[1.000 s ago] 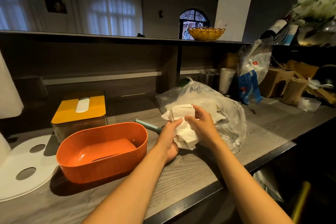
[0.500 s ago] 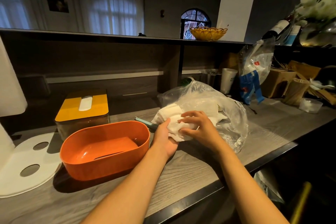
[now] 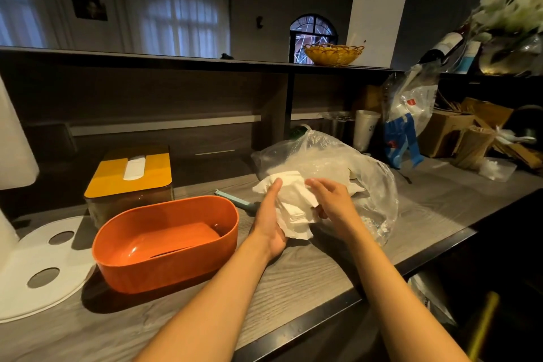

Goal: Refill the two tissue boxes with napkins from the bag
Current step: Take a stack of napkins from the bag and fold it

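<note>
Orange plastic makes up one of your two tissue boxes: the open orange box (image 3: 164, 241) sits lidless on the grey wood bench (image 3: 308, 273), and only its own orange bottom shows inside, no napkins. The second, the yellow-lidded box (image 3: 129, 173), stands just behind it to the left, closed, with a white strip showing in the slot of its lid. One clear plastic bag (image 3: 338, 167) lies to the right of the orange box, crumpled, with white napkins visible through it.

You have one bundle of napkins (image 3: 293, 203) between your two hands, right at the mouth of the bag and just above the bench. Your left hand (image 3: 271, 220) cups the bundle from the left and below, palm turned inward, thumb up along its side. Your right hand (image 3: 332, 200) lies over the right side of the bundle, fingers curved down onto it, back of the hand toward you. Both forearms reach forward from the lower edge of the view, bare.

One pale blue tool (image 3: 235, 200) lies flat on the bench between the orange box and the bag. One white round plate with two holes (image 3: 44, 267) lies at the far left, touching the orange box's corner.
</note>
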Action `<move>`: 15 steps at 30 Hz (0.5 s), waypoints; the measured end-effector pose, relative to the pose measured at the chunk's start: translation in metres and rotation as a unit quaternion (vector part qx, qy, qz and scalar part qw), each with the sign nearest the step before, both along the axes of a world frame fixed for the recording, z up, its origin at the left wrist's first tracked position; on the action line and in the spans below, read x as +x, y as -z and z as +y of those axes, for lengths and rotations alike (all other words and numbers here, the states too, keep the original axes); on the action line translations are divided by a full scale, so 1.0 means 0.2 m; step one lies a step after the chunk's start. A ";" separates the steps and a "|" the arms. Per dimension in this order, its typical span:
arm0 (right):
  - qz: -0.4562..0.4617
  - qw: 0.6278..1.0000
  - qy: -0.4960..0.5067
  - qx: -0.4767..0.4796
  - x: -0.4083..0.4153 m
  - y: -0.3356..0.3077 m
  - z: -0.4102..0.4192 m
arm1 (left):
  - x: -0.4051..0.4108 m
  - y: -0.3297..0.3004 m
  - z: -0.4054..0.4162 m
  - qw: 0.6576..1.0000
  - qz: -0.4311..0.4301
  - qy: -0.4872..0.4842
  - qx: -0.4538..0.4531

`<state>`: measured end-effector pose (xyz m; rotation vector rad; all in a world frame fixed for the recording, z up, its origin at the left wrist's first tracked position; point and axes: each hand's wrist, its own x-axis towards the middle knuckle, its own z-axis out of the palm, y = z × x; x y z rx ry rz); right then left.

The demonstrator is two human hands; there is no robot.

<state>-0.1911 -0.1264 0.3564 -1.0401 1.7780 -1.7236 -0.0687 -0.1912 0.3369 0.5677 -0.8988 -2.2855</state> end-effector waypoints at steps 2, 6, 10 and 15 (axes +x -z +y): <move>-0.037 0.999 0.027 0.013 0.01 0.00 0.00 | -0.02 0.02 0.00 0.999 -0.019 -0.024 -0.035; -0.088 0.995 -0.023 -0.029 0.00 -0.03 0.04 | -0.04 0.02 0.00 0.997 -0.013 -0.066 -0.027; 0.079 0.990 -0.119 -0.011 0.01 -0.02 0.05 | -0.01 0.01 -0.02 0.997 -0.004 -0.068 0.029; 0.148 0.987 -0.041 -0.045 0.00 0.00 0.02 | -0.02 0.00 -0.01 0.998 -0.010 -0.061 0.030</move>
